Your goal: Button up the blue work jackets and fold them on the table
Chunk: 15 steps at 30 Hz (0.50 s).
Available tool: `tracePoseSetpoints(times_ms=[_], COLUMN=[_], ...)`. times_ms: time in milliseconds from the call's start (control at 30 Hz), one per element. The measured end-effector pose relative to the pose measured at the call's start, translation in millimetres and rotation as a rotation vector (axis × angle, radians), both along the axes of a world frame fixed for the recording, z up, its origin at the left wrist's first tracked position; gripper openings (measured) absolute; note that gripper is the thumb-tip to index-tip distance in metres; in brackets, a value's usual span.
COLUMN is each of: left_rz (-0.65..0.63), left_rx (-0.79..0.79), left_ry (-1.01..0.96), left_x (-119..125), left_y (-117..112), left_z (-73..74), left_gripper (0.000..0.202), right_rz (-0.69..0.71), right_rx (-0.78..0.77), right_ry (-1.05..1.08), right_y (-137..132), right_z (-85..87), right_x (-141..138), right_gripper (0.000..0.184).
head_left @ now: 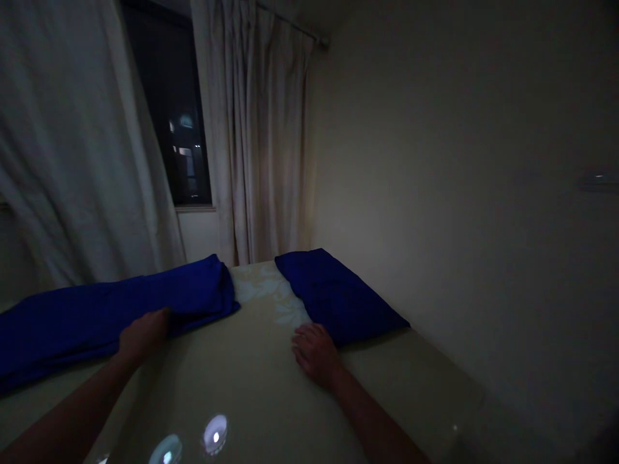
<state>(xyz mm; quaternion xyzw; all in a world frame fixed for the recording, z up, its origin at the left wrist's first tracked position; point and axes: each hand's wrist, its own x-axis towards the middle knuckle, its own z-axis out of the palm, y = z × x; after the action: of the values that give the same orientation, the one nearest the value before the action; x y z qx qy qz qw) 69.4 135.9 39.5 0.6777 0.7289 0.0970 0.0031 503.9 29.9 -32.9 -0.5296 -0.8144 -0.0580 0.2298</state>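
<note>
Through the head camera, the person's left hand (142,335) lies at the near edge of a long, folded, dark-blue fabric strip (106,316) that stretches across the left of the scene and runs out of view on the far left. The fingers press against the fold, and their tips are hidden at the cloth, so I cannot tell whether this hand is grasping the fabric or only touching it.

The right hand (314,353) is released and holds nothing. It rests palm down with its fingers loosely spread on a glossy pale-green surface (251,386), just beside the near corner of a plump dark-blue fabric bundle (333,296). Both blue pieces lie on that surface, towards its far end, with a pale leaf pattern (261,290) showing in the narrow gap between them. Two round white light reflections (215,433) gleam on the surface near the person.

Beyond the far end, pleated off-white curtains (256,129) hang from a thin metal curtain rod (290,22). They frame a dark window (176,109) with small lights showing through the glass. A plain beige wall (411,180) runs along the right side of the scene.
</note>
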Motion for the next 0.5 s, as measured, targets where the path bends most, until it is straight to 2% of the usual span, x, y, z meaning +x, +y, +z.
tracePoseSetpoints(times_ms=[33, 100, 200, 300, 367, 400, 467, 500], left_rz=[0.03, 0.092, 0.156, 0.122, -0.005, -0.122, -0.422, -0.499], left_rx=[-0.005, 0.023, 0.11, 0.231, 0.247, 0.209, 0.032, -0.045], left_ry=[0.005, 0.002, -0.003, 0.003, -0.03, -0.086, -0.249, -0.31], left_x=[2.7, 6.0, 11.7, 34.0, 58.8, 70.9, 85.2, 84.3], left_y=[-1.6, -2.8, -10.8, -45.9, -86.9, -110.1, -154.1, -171.8], left_z=[8.9, 32.6, 77.4, 112.7, 118.0, 113.6, 91.4, 75.0], left_gripper=[0.034, 0.037, 0.053, 0.066, 0.062, 0.057, 0.054, 0.054], right_rz=[0.051, 0.051, 0.032, 0.031, 0.041, 0.058, 0.052, 0.024], right_rx=[-0.002, -0.008, -0.003, -0.018, -0.038, -0.06, -0.165, -0.227], right_ry=[0.02, 0.074, 0.123, 0.161, 0.241, 0.312, 0.576, 0.717], right_y=[-1.6, -1.7, 1.4, 3.0, 3.1, 2.6, -0.2, -3.1], right_z=[-2.6, -3.9, -0.4, 3.1, 5.0, 6.3, 10.7, 13.9], right_x=[-1.0, -1.9, -2.2, -2.1, -1.0, 0.3, 5.2, 9.0], right_gripper=[0.024, 0.02, 0.021, 0.022, 0.028, 0.032, 0.041, 0.049])
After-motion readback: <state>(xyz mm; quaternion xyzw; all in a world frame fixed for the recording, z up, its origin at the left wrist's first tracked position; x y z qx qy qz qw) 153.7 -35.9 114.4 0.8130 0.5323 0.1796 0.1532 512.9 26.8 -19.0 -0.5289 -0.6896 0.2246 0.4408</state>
